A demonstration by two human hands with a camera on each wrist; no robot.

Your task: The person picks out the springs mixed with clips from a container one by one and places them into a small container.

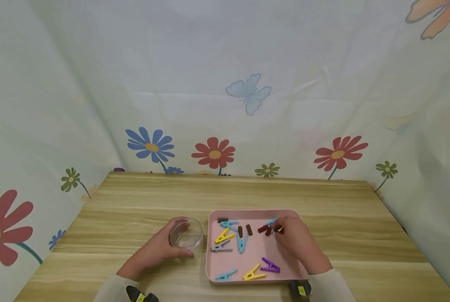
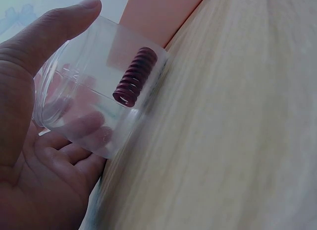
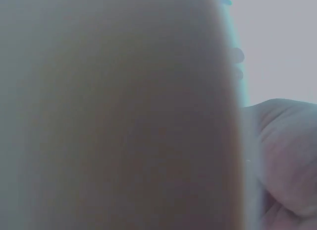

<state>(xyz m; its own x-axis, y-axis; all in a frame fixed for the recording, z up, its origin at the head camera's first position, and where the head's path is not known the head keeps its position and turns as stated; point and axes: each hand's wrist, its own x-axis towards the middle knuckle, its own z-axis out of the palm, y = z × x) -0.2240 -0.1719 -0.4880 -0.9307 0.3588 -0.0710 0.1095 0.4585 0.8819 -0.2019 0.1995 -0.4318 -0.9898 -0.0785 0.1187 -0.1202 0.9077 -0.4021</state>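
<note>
Springs (image 1: pixel 264 229) lie at the right hand's (image 1: pixel 298 243) pinching fingertips; left hand (image 1: pixel 155 251) grips the clear cup (image 1: pixel 186 234).

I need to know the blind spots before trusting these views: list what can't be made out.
- Right wrist view: a blurred surface close to the lens fills most of it; the pink tray is unseen.
- Head view: right hand fingertips cover what they touch.
- Head view: the clear cup contents are too small; the left wrist view shows a dark red spring.

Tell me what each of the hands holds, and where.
The left hand grips the clear cup round its side wall. The right hand pinches a dark red spring with its fingertips.
</note>
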